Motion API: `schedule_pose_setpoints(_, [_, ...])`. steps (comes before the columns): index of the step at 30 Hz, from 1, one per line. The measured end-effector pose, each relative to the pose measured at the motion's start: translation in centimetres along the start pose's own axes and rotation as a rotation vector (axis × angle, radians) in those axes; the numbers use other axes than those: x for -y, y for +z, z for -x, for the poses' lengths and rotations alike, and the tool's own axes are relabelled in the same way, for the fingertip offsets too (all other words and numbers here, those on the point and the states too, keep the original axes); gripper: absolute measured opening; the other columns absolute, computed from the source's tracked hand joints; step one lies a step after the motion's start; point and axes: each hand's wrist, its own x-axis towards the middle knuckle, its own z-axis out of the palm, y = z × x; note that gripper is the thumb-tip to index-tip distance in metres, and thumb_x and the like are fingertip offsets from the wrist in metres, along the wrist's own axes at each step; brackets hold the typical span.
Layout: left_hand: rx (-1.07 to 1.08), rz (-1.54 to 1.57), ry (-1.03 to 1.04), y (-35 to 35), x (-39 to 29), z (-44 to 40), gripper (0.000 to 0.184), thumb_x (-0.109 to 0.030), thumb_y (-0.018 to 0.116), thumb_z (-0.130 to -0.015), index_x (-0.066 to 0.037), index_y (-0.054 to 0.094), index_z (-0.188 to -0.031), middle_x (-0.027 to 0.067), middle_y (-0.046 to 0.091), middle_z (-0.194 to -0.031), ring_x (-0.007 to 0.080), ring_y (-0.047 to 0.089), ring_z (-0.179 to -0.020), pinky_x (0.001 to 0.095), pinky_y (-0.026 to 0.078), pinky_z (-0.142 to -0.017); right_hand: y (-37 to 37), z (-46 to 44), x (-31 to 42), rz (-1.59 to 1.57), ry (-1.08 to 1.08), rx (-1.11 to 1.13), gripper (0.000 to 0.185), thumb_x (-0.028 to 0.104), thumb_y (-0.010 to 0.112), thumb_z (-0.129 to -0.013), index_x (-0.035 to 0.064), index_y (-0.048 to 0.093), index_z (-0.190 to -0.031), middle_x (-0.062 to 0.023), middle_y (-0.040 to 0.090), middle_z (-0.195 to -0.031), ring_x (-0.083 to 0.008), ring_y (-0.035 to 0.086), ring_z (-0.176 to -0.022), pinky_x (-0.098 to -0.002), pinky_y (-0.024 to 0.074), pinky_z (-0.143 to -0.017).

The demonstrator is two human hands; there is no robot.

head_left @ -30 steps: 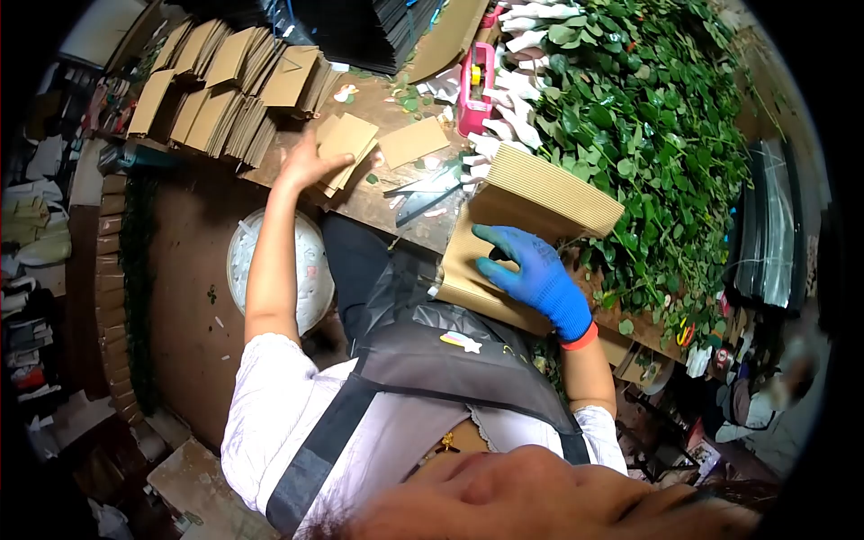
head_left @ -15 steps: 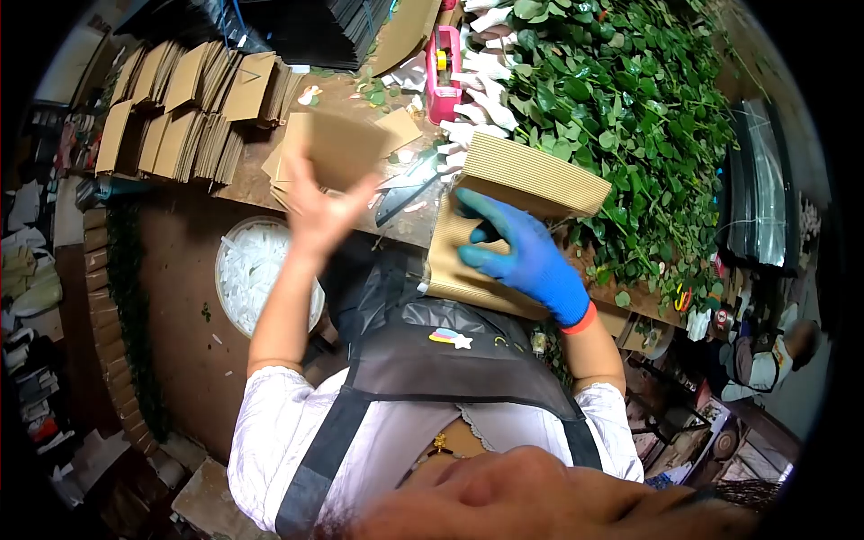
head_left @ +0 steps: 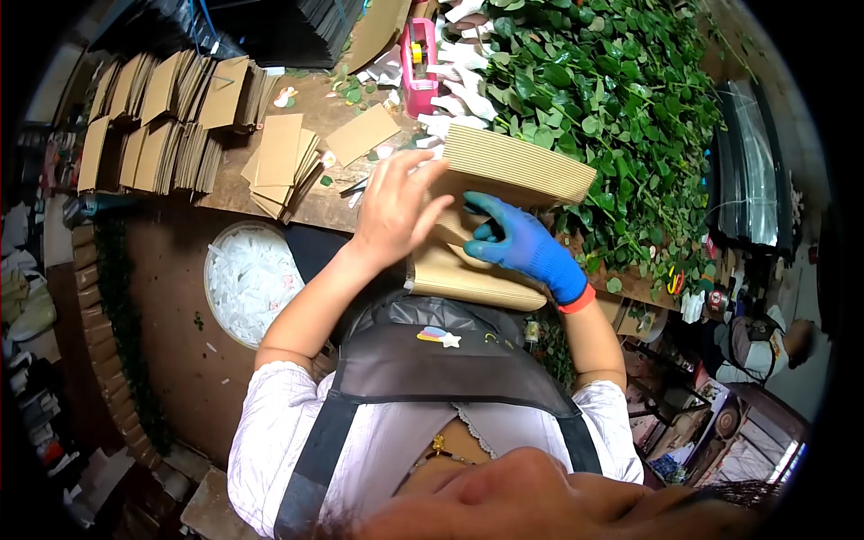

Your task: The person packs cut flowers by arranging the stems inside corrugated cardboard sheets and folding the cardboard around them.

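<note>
My bare left hand [head_left: 391, 202] is over the left side of a folded corrugated cardboard wrap [head_left: 517, 162], thumb and fingers apart. Brown board shows between them; whether it is a separate piece I cannot tell. My right hand [head_left: 522, 243], in a blue and green glove, rests at the inner face of the wrap, its thumb and fingers apart. The wrap's lower flap [head_left: 477, 279] lies towards my dark apron [head_left: 450, 360]. To the left, flat cardboard pieces [head_left: 279, 153] lie in a loose stack, with a single cardboard piece [head_left: 363, 135] beside them.
Leafy green stems [head_left: 603, 108] with white-wrapped ends [head_left: 463, 85] cover the right of the table. A pink tape dispenser [head_left: 419, 67] stands at the back. Folded cardboard bundles [head_left: 162, 117] line the left. Below is a round tub [head_left: 256, 283] of white scraps. Another person [head_left: 751, 346] is far right.
My left hand has moved right, from beside the cardboard stack to the wrap. The blurred cardboard piece no longer shows near the stack. My right hand keeps nearly the same pose.
</note>
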Motion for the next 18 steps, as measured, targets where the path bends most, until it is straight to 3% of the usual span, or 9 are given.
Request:
schedule_pose_setpoints(2, [0.047, 0.138, -0.180, 2.2, 1.7, 2.5, 0.058, -0.011, 0.080, -0.082, -0.002, 0.053, -0.133, 0.0157, 0.060, -0.122, 0.0324, 0.062, -0.104, 0.0412, 0.049, -0.093, -0.2, -1.0, -0.6, 0.097, 0.047, 0.039, 0.069, 0.023, 0.076, -0.086, 0.0029, 0.049, -0.146, -0.0095, 0.067, -0.119, -0.0157, 0.064, -0.092, -0.0315, 0.0537, -0.086])
schedule_pose_setpoints(5, [0.174, 0.273, -0.382, 3.6, 2.6, 5.5, 0.053, -0.009, 0.075, -0.087, 0.000, 0.052, -0.134, 0.0157, 0.061, -0.120, 0.0268, 0.063, -0.105, 0.0367, 0.050, -0.094, 0.0, -3.2, -3.7, -0.116, -0.091, 0.198, 0.069, 0.016, 0.075, -0.090, 0.0039, 0.043, -0.150, -0.0097, 0.064, -0.124, -0.0125, 0.062, -0.092, -0.0286, 0.0535, -0.082])
schedule_pose_setpoints(6, [0.203, 0.281, -0.425, 3.9, 3.1, 6.4, 0.051, -0.008, 0.073, -0.088, 0.000, 0.052, -0.134, 0.0154, 0.061, -0.119, 0.0248, 0.063, -0.105, 0.0354, 0.050, -0.094, 0.2, -3.3, -3.8, -0.125, -0.136, 0.163, 0.060, 0.018, 0.070, -0.094, 0.0046, 0.047, -0.148, -0.0081, 0.067, -0.119, -0.0123, 0.062, -0.089, -0.0277, 0.0532, -0.080])
schedule_pose_setpoints(9, [0.330, 0.593, -0.541, 4.1, 6.0, 9.0, 0.047, -0.007, 0.069, -0.090, -0.002, 0.054, -0.134, 0.0118, 0.064, -0.117, 0.0205, 0.064, -0.105, 0.0345, 0.051, -0.092, -0.1, -4.0, -3.8, 0.024, 0.033, -0.021, 0.056, 0.027, 0.072, -0.092, 0.0077, 0.056, -0.141, -0.0112, 0.068, -0.120, -0.0164, 0.066, -0.098, -0.0326, 0.0538, -0.087])
schedule_pose_setpoints(10, [0.339, 0.588, -0.535, 3.4, 5.6, 8.9, 0.042, -0.004, 0.065, -0.092, -0.001, 0.056, -0.133, 0.0087, 0.065, -0.114, 0.0167, 0.063, -0.103, 0.0318, 0.052, -0.089, -0.5, -3.9, -2.5, 0.204, 0.206, -0.004, 0.048, 0.023, 0.069, -0.094, 0.0048, 0.058, -0.138, -0.0079, 0.067, -0.122, -0.0141, 0.064, -0.102, -0.0307, 0.0531, -0.088])
schedule_pose_setpoints(13, [0.470, 0.505, -0.697, 2.3, 3.3, 7.8, 0.043, -0.004, 0.064, -0.090, -0.003, 0.056, -0.133, 0.0109, 0.069, -0.109, 0.0221, 0.068, -0.094, 0.0318, 0.054, -0.085, 0.5, -2.2, -3.2, -0.355, 0.071, 0.027, 0.050, 0.021, 0.069, -0.095, 0.0015, 0.055, -0.139, -0.0074, 0.066, -0.122, -0.0130, 0.062, -0.105, -0.0290, 0.0520, -0.090])
schedule_pose_setpoints(14, [0.526, 0.415, -0.726, 3.2, 3.7, 8.2, 0.039, -0.001, 0.064, -0.091, 0.000, 0.055, -0.129, 0.0078, 0.070, -0.097, 0.0153, 0.066, -0.079, 0.0289, 0.054, -0.072, 0.7, -2.1, -4.6, -0.478, 0.040, 0.123, 0.054, 0.019, 0.069, -0.095, -0.0014, 0.051, -0.142, -0.0069, 0.065, -0.122, -0.0116, 0.061, -0.106, -0.0276, 0.0512, -0.091])
schedule_pose_setpoints(17, [0.330, 1.120, -1.017, 6.3, 4.5, 10.1, 0.032, 0.000, 0.066, -0.092, 0.000, 0.055, -0.122, 0.0036, 0.067, -0.087, 0.0089, 0.063, -0.071, 0.0256, 0.052, -0.063, 1.2, -1.8, -5.9, -0.563, 0.038, 0.105, 0.057, 0.018, 0.071, -0.094, -0.0009, 0.049, -0.143, -0.0071, 0.064, -0.122, -0.0107, 0.060, -0.105, -0.0274, 0.0511, -0.091])
schedule_pose_setpoints(18, [0.401, 1.108, -1.055, 6.0, 3.5, 8.8, 0.027, 0.001, 0.068, -0.093, -0.001, 0.053, -0.115, 0.0022, 0.066, -0.086, 0.0051, 0.059, -0.067, 0.0206, 0.048, -0.062, 1.6, -1.7, -5.7, -0.531, -0.007, 0.024, 0.049, 0.021, 0.071, -0.094, -0.0027, 0.055, -0.133, -0.0081, 0.067, -0.115, -0.0095, 0.061, -0.100, -0.0274, 0.0528, -0.086])
